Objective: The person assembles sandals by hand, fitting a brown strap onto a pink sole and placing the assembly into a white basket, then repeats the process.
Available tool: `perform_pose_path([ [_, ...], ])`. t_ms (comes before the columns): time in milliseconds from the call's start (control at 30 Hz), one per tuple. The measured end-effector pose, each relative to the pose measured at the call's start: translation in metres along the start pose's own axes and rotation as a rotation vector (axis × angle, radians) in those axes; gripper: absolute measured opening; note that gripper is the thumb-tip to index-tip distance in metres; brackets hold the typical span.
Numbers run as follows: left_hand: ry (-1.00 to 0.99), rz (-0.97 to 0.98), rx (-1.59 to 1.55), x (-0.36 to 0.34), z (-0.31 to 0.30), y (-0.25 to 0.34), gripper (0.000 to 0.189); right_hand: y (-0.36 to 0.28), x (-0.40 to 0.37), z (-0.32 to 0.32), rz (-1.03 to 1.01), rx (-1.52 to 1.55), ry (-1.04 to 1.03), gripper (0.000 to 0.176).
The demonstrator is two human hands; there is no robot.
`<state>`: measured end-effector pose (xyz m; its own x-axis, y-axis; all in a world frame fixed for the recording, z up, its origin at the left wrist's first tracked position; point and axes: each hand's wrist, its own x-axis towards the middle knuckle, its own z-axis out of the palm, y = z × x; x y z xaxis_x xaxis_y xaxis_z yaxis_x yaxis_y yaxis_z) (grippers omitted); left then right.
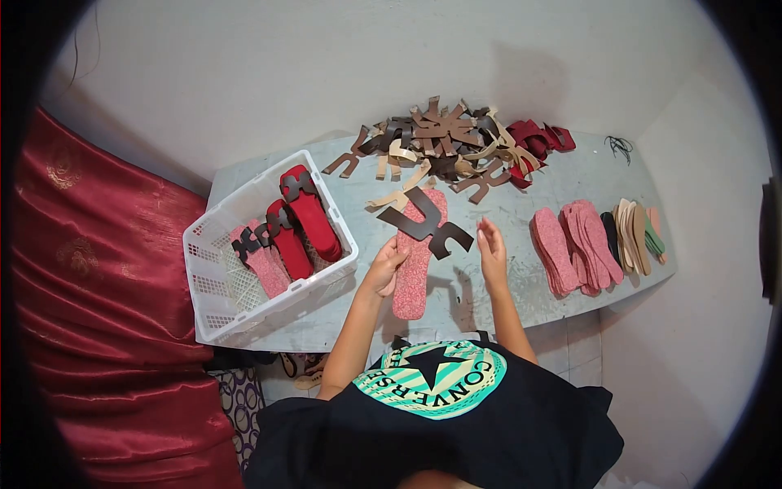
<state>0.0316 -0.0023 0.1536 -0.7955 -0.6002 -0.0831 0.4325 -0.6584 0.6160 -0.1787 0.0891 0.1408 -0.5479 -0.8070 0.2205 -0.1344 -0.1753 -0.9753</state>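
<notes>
My left hand (385, 267) grips a pink speckled shoe sole (414, 281) by its left edge, thumb on top, above the table. Across the upper part of that sole lies a dark brown H-shaped sandal strap (423, 225), its ends sticking out past both sides. To the right of the sole, my right hand (492, 246) is raised with its fingers stretched out, apart from the strap and holding nothing. Beyond the sole, a heap of loose straps (448, 130) in brown, beige and black lies near the wall.
A white plastic basket (213, 326) at left holds red and pink sandals (303, 216). Pink soles (582, 244) lie in stacks at right, beside black, beige and green soles (631, 236). Red straps (538, 143) and a black cord (619, 148) are at the back. A red curtain (114, 285) hangs left.
</notes>
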Motion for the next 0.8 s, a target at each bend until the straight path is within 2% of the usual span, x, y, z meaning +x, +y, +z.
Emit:
perform_pose_path([
  [67, 0.028, 0.051, 0.034, -0.006, 0.005, -0.004, 0.042, -0.005, -0.016, 0.005, 0.465, 0.339, 0.085, 0.044],
  [133, 0.031, 0.05, 0.044, -0.01, 0.007, -0.009, 0.043, -0.009, -0.023, 0.007, 0.524, 0.458, 0.108, 0.037],
  [200, 0.037, 0.052, 0.055, -0.015, 0.009, -0.014, 0.043, -0.004, -0.025, 0.002, 0.569, 0.493, -0.011, 0.029],
  [300, 0.051, 0.057, 0.068, -0.02, 0.013, -0.015, 0.045, 0.0, -0.021, -0.002, 0.464, 0.368, -0.033, 0.023],
  [400, 0.03, 0.045, 0.077, -0.025, 0.014, -0.016, 0.046, -0.008, -0.014, -0.002, 0.43, 0.395, -0.006, 0.021],
  [800, 0.01, 0.001, 0.144, -0.035, 0.023, -0.014, 0.048, -0.034, -0.003, 0.003, 0.318, 0.221, -0.039, 0.029],
])
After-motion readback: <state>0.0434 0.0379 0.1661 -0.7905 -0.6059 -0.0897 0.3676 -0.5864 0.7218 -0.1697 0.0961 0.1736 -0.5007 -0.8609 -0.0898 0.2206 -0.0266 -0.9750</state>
